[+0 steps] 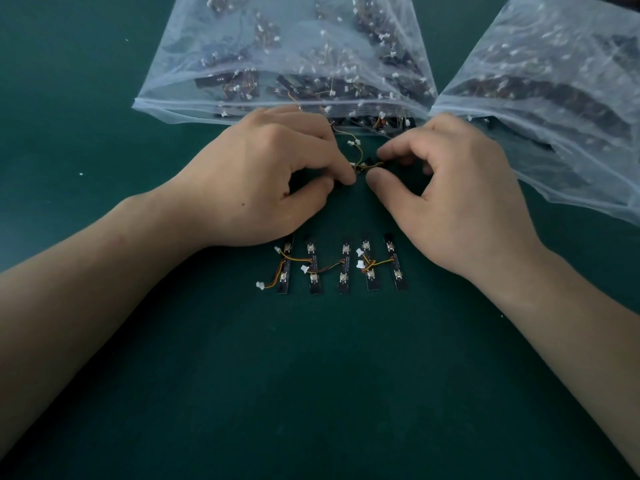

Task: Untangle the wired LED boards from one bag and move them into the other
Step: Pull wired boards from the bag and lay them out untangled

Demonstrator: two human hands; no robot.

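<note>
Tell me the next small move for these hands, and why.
Probably ease the left hand and right hand apart: both pinch one tangled wire bundle, and a strand runs into the middle bag, so it isn't free to join the row of boards.

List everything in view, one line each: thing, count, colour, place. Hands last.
centre bag: one, clear plastic, far side of the table, full of dark boards with white plugs
right bag: one, clear plastic, far right, also holding dark boards
row of boards: five, black with pale LEDs, side by side just near of the hands
wires: several, orange, yellow and brown with white plugs, lying across the row
tangled boards: count unclear, black with yellow wire, at the centre bag's mouth
specks: a few, white, scattered at left
table: one, dark green
left hand: pinches the tangled boards
right hand: pinches the same tangle
</note>
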